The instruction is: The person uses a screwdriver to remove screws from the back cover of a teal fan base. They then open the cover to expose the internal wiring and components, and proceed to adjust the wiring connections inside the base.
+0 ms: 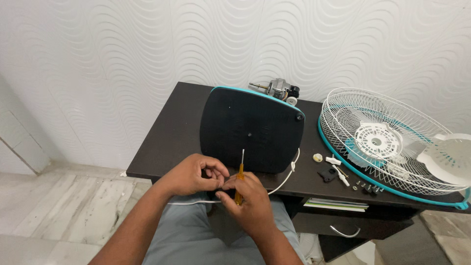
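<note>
A black fan base with a teal rim [252, 127] lies bottom-up on the dark table [167, 137]. At its near edge both hands meet. My right hand [248, 201] holds a yellow-handled screwdriver [240, 179] with its metal shaft pointing up. My left hand [194, 172] pinches a small part at the base's edge, fingertips touching the right hand; the part is too small to make out. A white power cord [284, 179] runs from the base over the table edge across my lap.
A fan motor [278, 90] sits behind the base by the wall. A white wire fan grille with teal ring [387, 142] lies at right, a white cover [449, 157] on it. Small screws and plastic bits [338, 174] lie beside it. Papers sit on the shelf [336, 203] below.
</note>
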